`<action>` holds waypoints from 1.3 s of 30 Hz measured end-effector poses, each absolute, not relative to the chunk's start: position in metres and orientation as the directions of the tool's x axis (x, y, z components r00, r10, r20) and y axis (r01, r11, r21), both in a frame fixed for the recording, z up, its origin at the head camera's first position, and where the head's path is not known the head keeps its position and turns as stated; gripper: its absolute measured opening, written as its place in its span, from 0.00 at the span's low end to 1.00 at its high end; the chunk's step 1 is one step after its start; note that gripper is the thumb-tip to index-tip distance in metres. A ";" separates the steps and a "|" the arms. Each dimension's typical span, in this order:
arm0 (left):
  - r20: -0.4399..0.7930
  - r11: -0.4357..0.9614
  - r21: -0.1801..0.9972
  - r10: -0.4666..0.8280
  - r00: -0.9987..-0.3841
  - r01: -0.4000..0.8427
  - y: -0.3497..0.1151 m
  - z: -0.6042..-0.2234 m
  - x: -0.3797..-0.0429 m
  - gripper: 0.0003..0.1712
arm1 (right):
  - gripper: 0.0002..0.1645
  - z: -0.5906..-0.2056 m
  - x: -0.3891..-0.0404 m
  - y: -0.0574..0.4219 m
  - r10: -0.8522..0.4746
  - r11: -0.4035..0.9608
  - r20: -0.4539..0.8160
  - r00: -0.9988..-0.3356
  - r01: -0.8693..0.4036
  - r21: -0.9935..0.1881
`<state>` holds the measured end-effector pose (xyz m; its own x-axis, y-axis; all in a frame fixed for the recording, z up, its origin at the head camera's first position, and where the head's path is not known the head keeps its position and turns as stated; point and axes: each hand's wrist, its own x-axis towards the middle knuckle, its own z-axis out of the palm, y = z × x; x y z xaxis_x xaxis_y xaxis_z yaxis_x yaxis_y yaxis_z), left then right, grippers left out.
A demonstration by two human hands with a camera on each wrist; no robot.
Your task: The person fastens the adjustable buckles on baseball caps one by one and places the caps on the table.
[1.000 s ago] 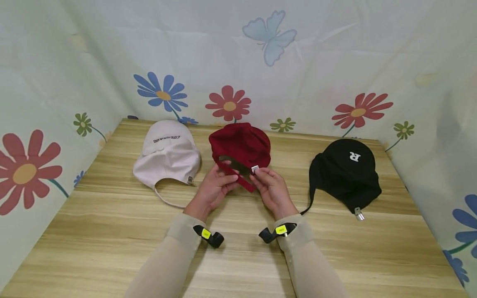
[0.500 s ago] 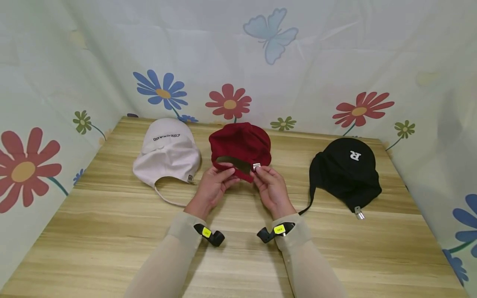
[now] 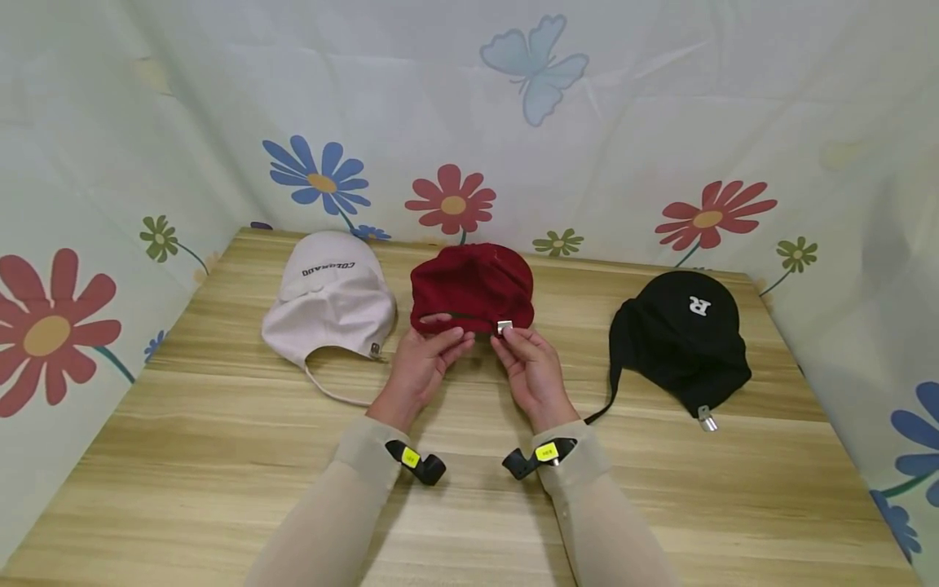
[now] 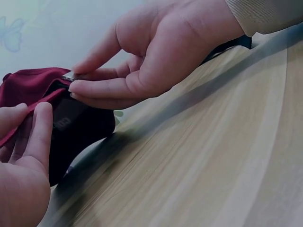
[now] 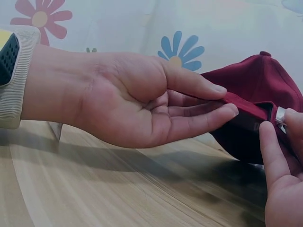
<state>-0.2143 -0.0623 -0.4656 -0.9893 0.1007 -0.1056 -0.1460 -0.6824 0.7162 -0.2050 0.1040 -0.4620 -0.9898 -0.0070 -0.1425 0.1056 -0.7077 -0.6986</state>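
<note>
A dark red baseball cap (image 3: 473,281) sits at the middle of the table, its back opening toward me. My left hand (image 3: 421,367) pinches the cap's red strap (image 5: 244,106) between thumb and fingers. At the strap's other side, my right hand (image 3: 535,367) holds the silver metal buckle (image 3: 504,326) between thumb and fingertips. In the right wrist view the strap runs from the left fingertips across to the buckle. The cap's dark inside shows below the strap in the left wrist view.
A pale pink cap (image 3: 330,293) with dark lettering lies to the left, its strap hanging loose. To the right is a black cap (image 3: 678,342) with a white letter, its loose strap trailing near my right wrist. A flower-printed curtain (image 3: 623,147) encloses the wooden table (image 3: 469,522).
The strap end, which stuck out loose toward me, has drawn up level with the buckle. The cap's back opening has narrowed to a thin slit in the head view.
</note>
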 end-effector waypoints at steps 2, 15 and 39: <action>-0.093 -0.658 0.741 0.098 -0.991 -0.135 -0.061 -0.465 -0.214 0.14 | 0.15 -0.461 -0.205 0.104 -0.004 -0.705 -0.150 -0.989 0.109 -0.700; -0.069 -0.682 0.724 0.085 -0.994 -0.108 -0.055 -0.462 -0.211 0.14 | 0.16 -0.459 -0.207 0.102 0.018 -0.706 -0.174 -0.985 0.111 -0.699; -0.101 -0.607 0.792 -0.013 -0.995 -0.073 -0.048 -0.456 -0.208 0.14 | 0.15 -0.458 -0.201 0.102 -0.028 -0.692 -0.112 -0.993 0.100 -0.715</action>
